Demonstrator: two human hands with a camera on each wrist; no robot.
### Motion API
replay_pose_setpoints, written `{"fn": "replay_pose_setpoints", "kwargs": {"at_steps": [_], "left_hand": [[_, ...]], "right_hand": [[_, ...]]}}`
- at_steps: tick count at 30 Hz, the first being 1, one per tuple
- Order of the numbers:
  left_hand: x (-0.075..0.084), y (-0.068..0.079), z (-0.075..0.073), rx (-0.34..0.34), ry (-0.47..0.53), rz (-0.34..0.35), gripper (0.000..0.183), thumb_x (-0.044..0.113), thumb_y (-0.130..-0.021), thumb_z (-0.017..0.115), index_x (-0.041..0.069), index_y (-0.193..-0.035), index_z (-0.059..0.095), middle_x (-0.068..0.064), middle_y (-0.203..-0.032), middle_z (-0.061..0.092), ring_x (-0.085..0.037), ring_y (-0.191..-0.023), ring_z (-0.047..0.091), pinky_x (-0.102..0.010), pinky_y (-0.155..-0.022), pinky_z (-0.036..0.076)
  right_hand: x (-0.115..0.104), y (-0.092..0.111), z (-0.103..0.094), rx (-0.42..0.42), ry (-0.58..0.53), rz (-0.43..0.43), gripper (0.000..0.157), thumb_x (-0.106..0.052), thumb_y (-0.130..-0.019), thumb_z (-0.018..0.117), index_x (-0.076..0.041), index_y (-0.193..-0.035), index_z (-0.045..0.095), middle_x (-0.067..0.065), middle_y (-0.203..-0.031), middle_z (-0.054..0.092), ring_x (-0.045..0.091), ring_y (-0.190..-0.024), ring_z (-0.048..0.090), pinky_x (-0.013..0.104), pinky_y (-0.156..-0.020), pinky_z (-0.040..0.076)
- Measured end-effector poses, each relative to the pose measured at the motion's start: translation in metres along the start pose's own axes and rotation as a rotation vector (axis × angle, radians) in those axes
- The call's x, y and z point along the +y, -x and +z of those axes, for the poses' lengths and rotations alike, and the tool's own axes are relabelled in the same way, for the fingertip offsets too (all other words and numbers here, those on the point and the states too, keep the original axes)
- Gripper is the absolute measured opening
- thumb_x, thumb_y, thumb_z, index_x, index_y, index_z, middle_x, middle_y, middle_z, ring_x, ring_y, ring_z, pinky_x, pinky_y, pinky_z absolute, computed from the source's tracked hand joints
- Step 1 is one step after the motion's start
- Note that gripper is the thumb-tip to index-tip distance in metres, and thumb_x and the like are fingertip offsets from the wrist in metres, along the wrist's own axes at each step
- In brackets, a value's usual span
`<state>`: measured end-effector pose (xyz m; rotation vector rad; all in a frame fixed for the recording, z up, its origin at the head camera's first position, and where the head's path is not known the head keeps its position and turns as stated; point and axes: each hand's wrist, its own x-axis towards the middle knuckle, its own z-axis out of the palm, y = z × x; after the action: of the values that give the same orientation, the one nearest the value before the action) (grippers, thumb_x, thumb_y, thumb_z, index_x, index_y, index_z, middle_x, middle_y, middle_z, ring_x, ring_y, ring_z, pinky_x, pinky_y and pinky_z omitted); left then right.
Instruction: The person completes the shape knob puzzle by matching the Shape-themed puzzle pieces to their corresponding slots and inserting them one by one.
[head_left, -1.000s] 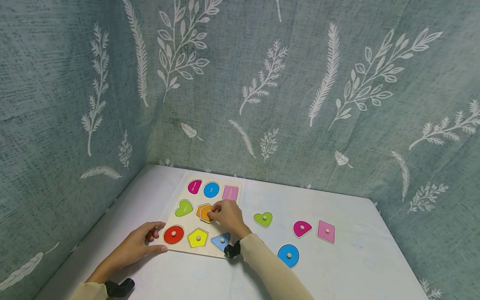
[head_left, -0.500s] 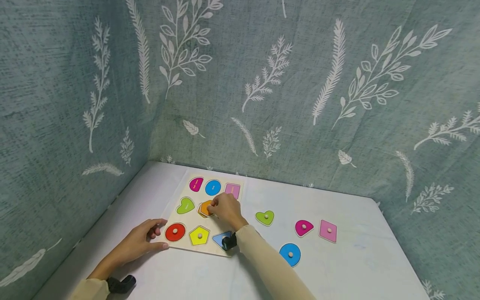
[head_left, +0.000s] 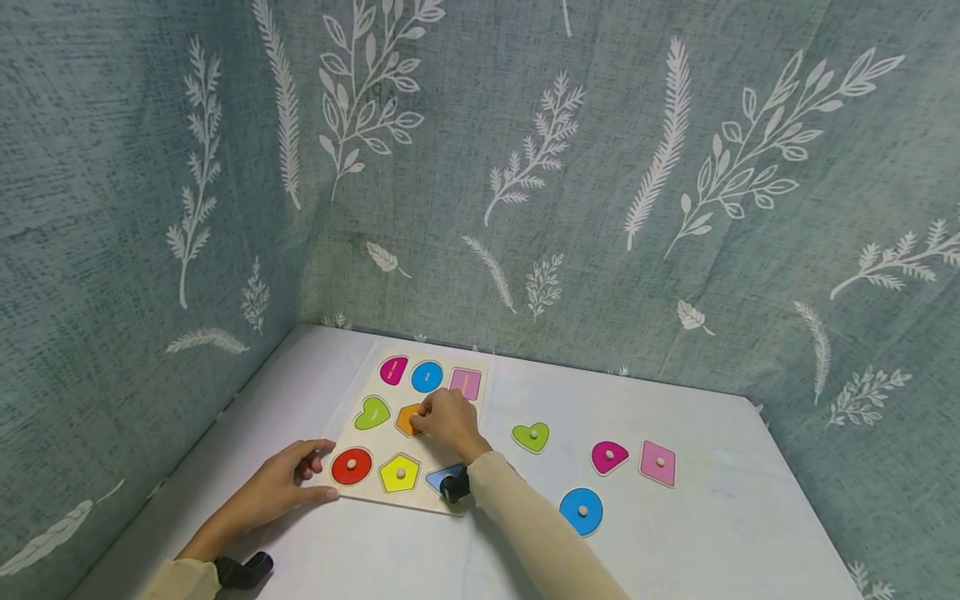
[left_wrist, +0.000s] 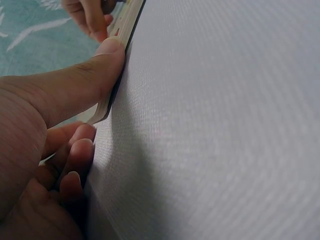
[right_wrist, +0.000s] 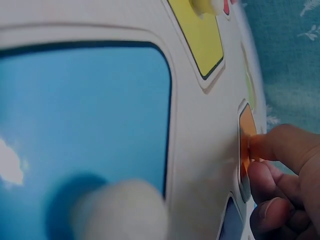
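A wooden peg puzzle board [head_left: 378, 442] lies on the white cloth. My right hand [head_left: 452, 423] pinches the knob of an orange hexagon puzzle piece [right_wrist: 245, 132], which sits in line with its matching slot in the middle row. My left hand [head_left: 281, 483] holds the near left corner of the board, thumb along the front edge and fingers at the left side. A red piece [head_left: 360, 467], a yellow pentagon [head_left: 392, 477] and a blue triangle [right_wrist: 90, 110] sit in the front row. The right wrist's camera partly covers the triangle in the head view.
Right of the board lie a green heart piece [head_left: 522, 437], a magenta half-round piece [head_left: 602, 463], a pink square piece [head_left: 654, 472] and a blue round piece [head_left: 572, 518]. Patterned cloth walls [head_left: 450, 183] stand behind and left of the table [head_left: 712, 533].
The orange hexagon piece has shifted from lying askew over its slot to lining up with it, my right hand pinching its knob throughout. My left hand stays at the board corner.
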<state>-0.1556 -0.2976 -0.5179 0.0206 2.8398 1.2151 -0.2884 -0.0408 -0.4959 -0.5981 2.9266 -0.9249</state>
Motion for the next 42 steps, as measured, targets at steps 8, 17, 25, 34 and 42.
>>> {"fn": "replay_pose_setpoints", "kwargs": {"at_steps": [8, 17, 25, 34, 42], "left_hand": [[0.001, 0.0, 0.001, 0.0, 0.0, -0.014, 0.089, 0.034, -0.068, 0.097, -0.002, -0.139, 0.056, -0.004, -0.094, 0.05, -0.02, -0.091, 0.05, -0.028, -0.078, 0.05], [0.002, -0.002, -0.001, 0.005, 0.001, 0.008, 0.089, 0.033, -0.069, 0.096, -0.002, -0.139, 0.056, -0.004, -0.094, 0.05, -0.02, -0.09, 0.049, -0.026, -0.075, 0.048], [0.003, 0.0, 0.0, -0.009, 0.0, -0.009, 0.089, 0.034, -0.069, 0.096, -0.003, -0.139, 0.056, -0.003, -0.094, 0.05, -0.021, -0.09, 0.05, -0.026, -0.076, 0.047], [0.004, -0.003, 0.0, 0.004, -0.013, 0.006, 0.088, 0.033, -0.068, 0.097, -0.003, -0.138, 0.057, -0.003, -0.093, 0.05, -0.02, -0.09, 0.05, -0.027, -0.076, 0.049], [0.002, -0.001, 0.001, -0.004, 0.0, -0.01, 0.088, 0.031, -0.069, 0.096, -0.004, -0.139, 0.055, -0.004, -0.094, 0.05, -0.021, -0.091, 0.049, -0.027, -0.077, 0.049]], "right_hand": [[0.002, -0.001, 0.0, -0.009, 0.002, -0.002, 0.024, -0.028, -0.087, 0.084, -0.016, -0.07, 0.073, -0.008, -0.062, 0.058, 0.01, -0.062, 0.051, 0.023, -0.054, 0.04], [0.001, -0.004, -0.001, -0.007, 0.028, 0.0, 0.027, -0.031, -0.088, 0.083, -0.017, -0.069, 0.071, -0.008, -0.06, 0.056, 0.01, -0.062, 0.05, 0.023, -0.055, 0.039], [0.017, 0.001, -0.015, -0.05, -0.007, -0.087, 0.019, -0.033, -0.09, 0.081, -0.015, -0.086, 0.079, -0.01, -0.07, 0.063, 0.007, -0.063, 0.053, 0.022, -0.057, 0.043], [0.063, 0.014, -0.058, -0.009, -0.019, -0.146, 0.012, -0.029, -0.093, 0.078, -0.018, -0.089, 0.077, -0.012, -0.075, 0.065, 0.006, -0.07, 0.058, 0.027, -0.065, 0.047], [0.104, 0.036, -0.088, 0.041, 0.021, -0.153, 0.008, -0.026, -0.093, 0.078, -0.017, -0.092, 0.079, -0.011, -0.076, 0.064, 0.008, -0.072, 0.056, 0.029, -0.063, 0.045]]}}
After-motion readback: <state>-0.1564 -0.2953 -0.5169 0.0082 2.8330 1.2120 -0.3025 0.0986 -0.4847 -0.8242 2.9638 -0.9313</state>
